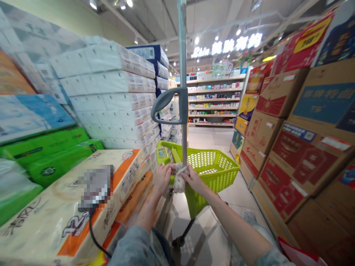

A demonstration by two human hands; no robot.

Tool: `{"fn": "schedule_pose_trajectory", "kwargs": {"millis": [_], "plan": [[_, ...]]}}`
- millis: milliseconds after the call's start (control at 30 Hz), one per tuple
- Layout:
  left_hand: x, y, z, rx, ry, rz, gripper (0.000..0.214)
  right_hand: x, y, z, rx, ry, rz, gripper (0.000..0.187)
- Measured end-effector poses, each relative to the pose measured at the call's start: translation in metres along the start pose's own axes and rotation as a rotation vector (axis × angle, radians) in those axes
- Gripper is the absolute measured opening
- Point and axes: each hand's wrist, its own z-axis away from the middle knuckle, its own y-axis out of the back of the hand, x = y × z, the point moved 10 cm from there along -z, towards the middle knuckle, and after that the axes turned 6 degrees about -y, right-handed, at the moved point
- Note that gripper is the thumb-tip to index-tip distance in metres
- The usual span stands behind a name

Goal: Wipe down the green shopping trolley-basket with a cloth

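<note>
Your hands are both engaged at the lower visible part of the grey pole (pixel 183 144): the left hand (pixel 161 178) has its fingertips closed on the upper left edge of the patterned cloth (pixel 179 184), and the right hand (pixel 195 180) pinches at its right side, beside a white strip (pixel 182 170) that crosses the gathered fabric. You have the cloth at the near side of the green basket trolley (pixel 219 166), below the looped grey handle (pixel 169 107); whether it goes fully around the pole is not clear. In handling, you should find it light, soft and limp, with little risk of breakage; the gathered neck under the strip appears the firmest place to take hold, since the loose lower end would likely fold. As to markings, you have a large "12" on the cream and orange pack (pixel 122 184) at your left, with brush-style Chinese characters near its lower corner. You can read "T6" below Chinese characters on the blue label of the upper carton (pixel 323 101) at right, and "Shin" ahead of Chinese characters on the lit sign (pixel 227 45). You see a round dark emblem on the green pack (pixel 58 168), its wording too small to read.
</note>
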Motion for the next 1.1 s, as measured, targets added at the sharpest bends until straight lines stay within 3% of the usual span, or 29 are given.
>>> {"fn": "schedule_pose_trajectory", "kwargs": {"millis": [100,267,433,533,633,767,1100], "plan": [[-0.001,0.001,0.002,0.026,0.016,0.016,0.035,-0.01,0.0,-0.014,0.093,-0.012,-0.011,0.016],[-0.003,-0.001,0.004,0.045,0.02,0.024,0.033,-0.064,0.022,-0.05,0.29,0.084,-0.06,0.024],[-0.002,0.0,0.005,0.054,0.028,0.025,0.034,-0.132,0.048,-0.092,0.371,0.233,-0.097,0.032],[0.003,0.0,0.005,0.048,0.026,0.02,0.034,-0.149,0.058,-0.106,0.373,0.283,-0.124,0.037],[0.008,-0.002,0.005,0.034,0.02,0.008,0.034,-0.137,0.058,-0.114,0.285,0.246,-0.193,0.043],[0.01,-0.007,0.005,0.002,0.021,-0.039,0.032,-0.1,0.047,-0.105,0.122,0.141,-0.228,0.05],[0.016,-0.011,0.005,-0.013,-0.007,-0.076,0.03,0.001,0.025,-0.015,0.044,0.085,0.263,0.046]]}}
